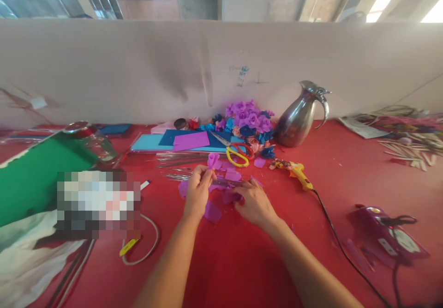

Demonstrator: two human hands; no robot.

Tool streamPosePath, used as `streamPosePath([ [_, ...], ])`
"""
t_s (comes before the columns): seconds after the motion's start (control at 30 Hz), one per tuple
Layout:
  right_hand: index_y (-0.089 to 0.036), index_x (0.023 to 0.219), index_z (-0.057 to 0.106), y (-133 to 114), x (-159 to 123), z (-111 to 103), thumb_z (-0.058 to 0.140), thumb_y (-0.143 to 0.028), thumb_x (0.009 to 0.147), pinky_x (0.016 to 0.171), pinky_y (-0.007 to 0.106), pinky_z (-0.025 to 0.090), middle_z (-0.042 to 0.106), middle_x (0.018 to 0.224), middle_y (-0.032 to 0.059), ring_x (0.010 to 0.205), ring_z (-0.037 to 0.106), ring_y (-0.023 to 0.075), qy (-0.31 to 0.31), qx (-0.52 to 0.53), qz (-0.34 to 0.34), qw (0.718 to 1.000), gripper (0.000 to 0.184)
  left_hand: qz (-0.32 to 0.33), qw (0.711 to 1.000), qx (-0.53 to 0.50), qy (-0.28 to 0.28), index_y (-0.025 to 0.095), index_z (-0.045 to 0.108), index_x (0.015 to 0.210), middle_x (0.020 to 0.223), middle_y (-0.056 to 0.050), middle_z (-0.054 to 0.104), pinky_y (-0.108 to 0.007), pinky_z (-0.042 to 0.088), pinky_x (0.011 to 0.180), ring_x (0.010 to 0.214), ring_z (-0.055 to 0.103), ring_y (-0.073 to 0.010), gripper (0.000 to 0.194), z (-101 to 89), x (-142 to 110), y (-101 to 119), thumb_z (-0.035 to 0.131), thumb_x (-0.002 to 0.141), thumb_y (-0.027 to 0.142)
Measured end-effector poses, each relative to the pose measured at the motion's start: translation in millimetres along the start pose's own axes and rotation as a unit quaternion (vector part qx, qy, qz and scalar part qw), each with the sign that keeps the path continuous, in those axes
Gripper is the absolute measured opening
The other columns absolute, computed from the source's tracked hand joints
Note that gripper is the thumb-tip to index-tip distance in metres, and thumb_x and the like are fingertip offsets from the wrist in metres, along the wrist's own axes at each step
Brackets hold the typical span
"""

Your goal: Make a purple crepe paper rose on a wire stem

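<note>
A purple paper flower stands upright in my left hand, pinched near its base between thumb and fingers. Over the scattered purple petals to its right, my right hand is bent down with its fingers curled on a petal; the fingertips are partly hidden. More loose petals lie between and around both hands. Just beyond them are thin metal wires and scissors with yellow and red handles.
Purple, blue and pink paper flowers are heaped by the wall, beside a metal jug. A yellow glue gun lies right, its cord running to a purple power box. Coloured sheets lie behind the scissors; a glass jar stands left.
</note>
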State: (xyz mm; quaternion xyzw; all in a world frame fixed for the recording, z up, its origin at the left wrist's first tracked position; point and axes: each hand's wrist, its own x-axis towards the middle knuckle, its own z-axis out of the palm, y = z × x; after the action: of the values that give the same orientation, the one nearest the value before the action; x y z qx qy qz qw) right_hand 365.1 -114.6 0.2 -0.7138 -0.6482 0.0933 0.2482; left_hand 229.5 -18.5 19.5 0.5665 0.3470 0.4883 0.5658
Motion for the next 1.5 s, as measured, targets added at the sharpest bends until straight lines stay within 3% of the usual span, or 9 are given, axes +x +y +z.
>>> streamPosePath([
  [0.33,-0.019,0.079,0.062,3,5,6,0.049,-0.019,0.079,0.068,0.029,0.043,0.067,0.077,0.0039,0.074,0.059,0.0188,0.118,0.179,0.073,0.974,0.013,-0.038,0.997,0.013,-0.071,0.019,0.053,0.071,0.066,0.003,0.051,-0.021,0.038,0.065,0.065,0.047,-0.0103,0.015,-1.3,1,-5,0.056,0.081,0.030],
  [0.53,-0.018,0.080,0.060,4,10,7,0.051,-0.031,0.077,0.059,0.027,0.042,0.064,0.073,0.0024,0.065,0.057,0.0161,0.110,0.359,0.116,0.919,0.016,-0.081,0.992,0.068,-0.063,0.018,0.064,0.090,0.067,0.004,0.057,-0.021,0.037,0.057,0.057,0.046,-0.0096,0.024,3.2,-3,-5,0.068,0.068,0.027],
  [0.73,-0.019,0.086,0.061,-3,9,5,0.062,-0.027,0.069,0.067,0.028,0.048,0.067,0.079,0.0023,0.072,0.061,0.0166,0.083,0.493,0.114,0.859,0.018,-0.118,0.983,0.012,-0.140,0.018,0.068,0.093,0.074,-0.001,0.068,-0.025,0.046,0.065,0.066,0.059,-0.0142,0.031,11.6,-8,2,0.074,0.064,0.023],
  [0.97,-0.017,0.072,0.061,-8,8,4,0.067,-0.030,0.068,0.062,0.026,0.044,0.063,0.066,-0.0013,0.062,0.057,0.0131,0.057,0.541,0.145,0.826,0.014,-0.158,0.982,-0.059,-0.087,0.018,0.064,0.104,0.083,-0.004,0.071,-0.028,0.050,0.069,0.075,0.065,-0.0179,0.046,14.8,-12,0,0.076,0.061,0.024],
  [1.23,-0.019,0.071,0.060,-22,5,1,0.077,-0.040,0.059,0.064,0.027,0.046,0.062,0.069,-0.0013,0.061,0.057,0.0127,0.100,0.659,0.180,0.724,0.030,-0.127,0.986,-0.007,-0.108,0.016,0.071,0.083,0.083,-0.006,0.072,-0.031,0.050,0.072,0.078,0.065,-0.0213,0.025,19.7,-18,0,0.074,0.065,0.034],
  [1.3,-0.019,0.073,0.061,-19,2,-2,0.075,-0.040,0.062,0.064,0.027,0.046,0.064,0.071,-0.0002,0.063,0.059,0.0136,0.085,0.647,0.187,0.734,0.028,-0.116,0.988,0.005,-0.103,0.017,0.071,0.079,0.082,-0.006,0.072,-0.031,0.049,0.070,0.075,0.064,-0.0213,0.022,18.6,-17,-2,0.072,0.066,0.035],
  [1.37,-0.019,0.078,0.062,-2,-1,-12,0.069,-0.039,0.068,0.062,0.027,0.046,0.065,0.073,0.0013,0.064,0.060,0.0149,0.085,0.580,0.189,0.788,0.023,-0.110,0.987,0.013,-0.114,0.018,0.071,0.076,0.081,-0.004,0.072,-0.030,0.048,0.071,0.075,0.063,-0.0201,0.018,16.4,-16,-1,0.070,0.067,0.034],
  [1.47,-0.020,0.083,0.064,51,-9,-43,0.060,-0.031,0.073,0.070,0.031,0.045,0.067,0.083,0.0048,0.079,0.061,0.0202,0.183,0.306,0.223,0.907,0.015,-0.124,0.979,0.039,-0.159,0.018,0.071,0.070,0.074,-0.002,0.070,-0.029,0.045,0.072,0.071,0.060,-0.0171,0.013,13.0,-14,2,0.068,0.068,0.031],
  [1.5,-0.022,0.081,0.063,72,-14,-55,0.060,-0.029,0.071,0.073,0.033,0.045,0.067,0.086,0.0052,0.085,0.061,0.0224,0.210,0.177,0.270,0.923,0.013,-0.131,0.974,0.054,-0.178,0.018,0.071,0.069,0.070,-0.001,0.069,-0.029,0.045,0.071,0.069,0.059,-0.0168,0.013,12.4,-14,4,0.069,0.067,0.031],
])
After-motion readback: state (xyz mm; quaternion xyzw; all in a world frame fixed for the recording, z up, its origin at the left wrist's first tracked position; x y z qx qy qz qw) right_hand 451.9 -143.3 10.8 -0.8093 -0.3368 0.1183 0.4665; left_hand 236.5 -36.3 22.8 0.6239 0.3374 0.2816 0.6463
